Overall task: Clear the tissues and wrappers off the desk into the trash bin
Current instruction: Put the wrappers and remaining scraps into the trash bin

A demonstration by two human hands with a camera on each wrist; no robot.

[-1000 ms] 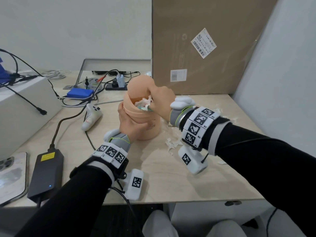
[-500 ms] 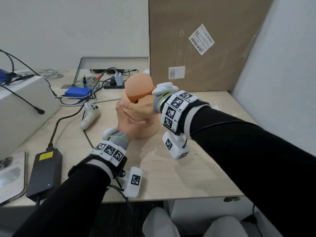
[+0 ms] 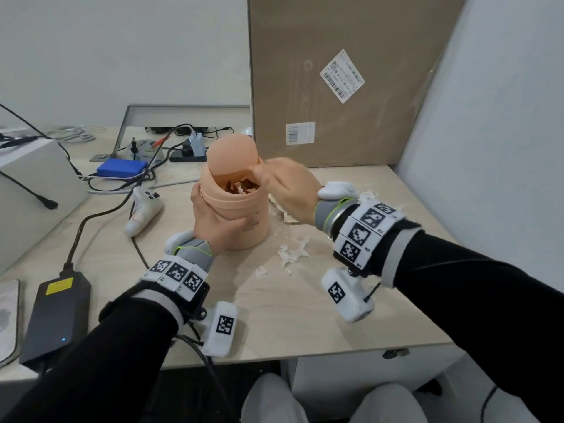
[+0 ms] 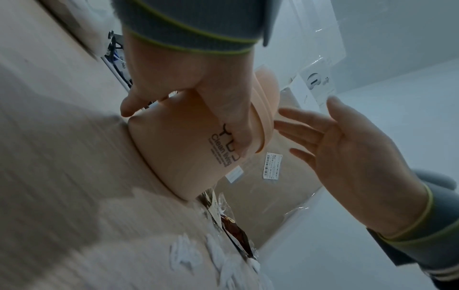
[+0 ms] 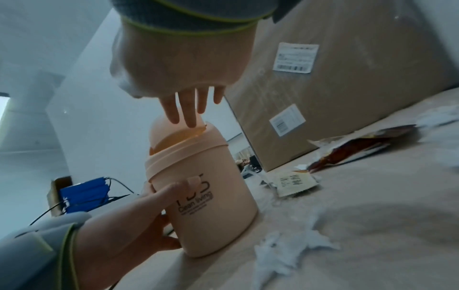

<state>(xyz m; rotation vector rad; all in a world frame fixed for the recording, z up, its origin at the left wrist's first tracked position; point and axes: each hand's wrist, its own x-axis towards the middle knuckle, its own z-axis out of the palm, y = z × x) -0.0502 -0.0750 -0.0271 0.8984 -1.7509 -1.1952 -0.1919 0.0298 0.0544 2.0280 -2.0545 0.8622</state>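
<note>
A small peach trash bin (image 3: 241,206) (image 5: 201,192) (image 4: 188,145) with a swing lid stands mid-desk, wrappers showing in its mouth. My left hand (image 3: 213,221) (image 5: 139,221) grips its side. My right hand (image 3: 287,187) (image 4: 347,157) hovers at the bin's mouth with straight, spread fingers (image 5: 188,109), holding nothing. Torn white tissue scraps (image 3: 293,251) (image 5: 285,249) lie on the desk right of the bin. A brown wrapper (image 5: 357,145) (image 4: 236,233) and a cream sachet (image 5: 293,182) lie behind the bin toward the cardboard box.
A tall cardboard box (image 3: 335,80) stands behind the bin; a white partition (image 3: 488,148) bounds the right. To the left lie cables, a blue pack (image 3: 122,170), a white controller (image 3: 142,212), a black power brick (image 3: 55,319) and a grey case (image 3: 33,190).
My right hand, which reached across into the bin's mouth with tissue, has drawn back to the right and is empty. The left hand keeps its grip on the bin.
</note>
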